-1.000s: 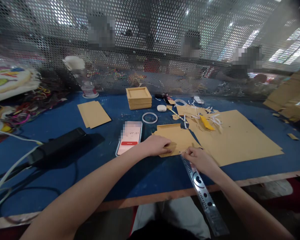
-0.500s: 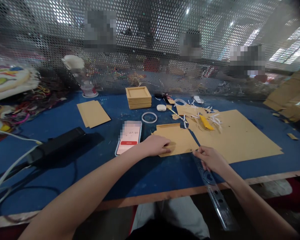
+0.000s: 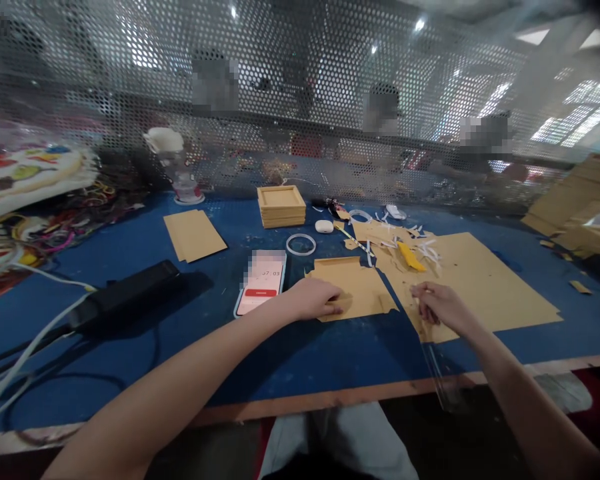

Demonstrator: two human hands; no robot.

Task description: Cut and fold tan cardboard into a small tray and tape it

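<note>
My left hand (image 3: 317, 298) presses on the left part of a small brown cardboard piece (image 3: 365, 293) with its fingers curled over it. One back edge of this piece stands folded up, and its corners are notched. Over the large cardboard sheet (image 3: 510, 287) to the right, my right hand (image 3: 437, 307) pinches a clear plastic ruler (image 3: 443, 380). The ruler is blurred and sticks out past the table's front edge. A phone (image 3: 263, 283) with a lit screen lies just left of my left hand.
Stacked cardboard trays (image 3: 281, 208), a tape ring (image 3: 301, 245), a white case (image 3: 324, 227) and a yellow cutter-like tool (image 3: 410, 257) among paper scraps lie behind. Flat cardboard pieces (image 3: 195, 235), a black power brick (image 3: 125, 293) and cables are at left. A perforated metal screen (image 3: 325, 80) stands behind.
My right hand has lifted the ruler off the small cardboard piece and moved it to the right. My left hand stays on the piece. The view has tilted slightly upward.
</note>
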